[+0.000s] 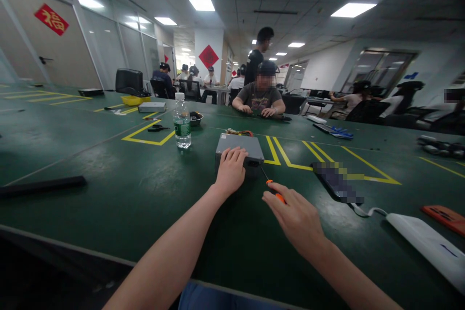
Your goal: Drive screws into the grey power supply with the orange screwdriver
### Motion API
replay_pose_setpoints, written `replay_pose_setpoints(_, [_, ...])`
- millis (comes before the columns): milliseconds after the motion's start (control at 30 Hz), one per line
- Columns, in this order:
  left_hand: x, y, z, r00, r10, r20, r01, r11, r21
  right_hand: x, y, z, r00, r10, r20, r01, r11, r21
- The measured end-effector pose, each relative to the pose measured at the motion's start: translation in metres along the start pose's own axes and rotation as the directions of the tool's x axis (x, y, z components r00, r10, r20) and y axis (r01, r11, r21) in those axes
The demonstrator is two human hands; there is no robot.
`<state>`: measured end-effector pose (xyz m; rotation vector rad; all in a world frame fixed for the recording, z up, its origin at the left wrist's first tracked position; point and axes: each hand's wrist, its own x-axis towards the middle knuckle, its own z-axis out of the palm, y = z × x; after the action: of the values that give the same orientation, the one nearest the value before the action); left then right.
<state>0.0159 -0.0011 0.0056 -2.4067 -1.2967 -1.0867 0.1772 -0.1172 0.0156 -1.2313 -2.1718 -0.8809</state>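
Note:
A grey metal computer power supply (238, 141) sits on the green table in front of me, with coloured cables at its far side. My left hand (231, 170) is laid over its near top edge, fingers bent and gripping the casing. In my right hand (296, 213) is a screwdriver (269, 182) with an orange handle. Its thin shaft points up and left, and the tip meets the near right corner of the power supply, beside the black socket. Whether the tip sits in a screw is too small to tell. Part of the handle is hidden by my fingers.
A water bottle (182, 123) stands left of the power supply, near a metal bowl (196, 118). To the right lie a phone (336, 183), a white power bank (425, 242) and an orange case (445, 218). Across the green table (152, 213) sits a person (262, 94).

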Motion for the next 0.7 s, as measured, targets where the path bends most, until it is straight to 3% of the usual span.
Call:
replay_pose_setpoints(167, [0.001,0.0,-0.002,1.0,-0.003,0.01,0.003,1.0,0.009,-0.01,0.002,0.0,1.0,0.001,0.024,-0.005,0.984,0.18])
replay_pose_setpoints(267, [0.002,0.0,-0.003,1.0,0.003,0.001,-0.003,1.0,0.0,-0.009,0.009,-0.001,0.978,-0.211,-0.002,0.209,0.969,0.128])
replay_pose_setpoints(367, [0.002,0.0,-0.003,1.0,0.012,-0.005,-0.012,1.0,-0.003,-0.004,0.018,0.001,0.904,-0.427,-0.029,0.428,0.902,0.055])
replay_pose_setpoints(433, [0.001,0.001,-0.002,1.0,0.013,-0.011,-0.013,1.0,0.005,0.0,0.022,0.005,0.869,-0.49,-0.066,0.493,0.868,0.062])
replay_pose_setpoints(567, [0.0,0.001,0.0,1.0,0.021,-0.007,-0.021,1.0,0.004,0.0,0.023,0.012,0.895,-0.413,-0.17,0.44,0.881,0.175])
replay_pose_setpoints(700, [-0.001,0.0,0.001,1.0,0.022,-0.004,-0.022,1.0,0.007,-0.002,0.023,0.007,0.929,-0.327,-0.173,0.365,0.881,0.299])
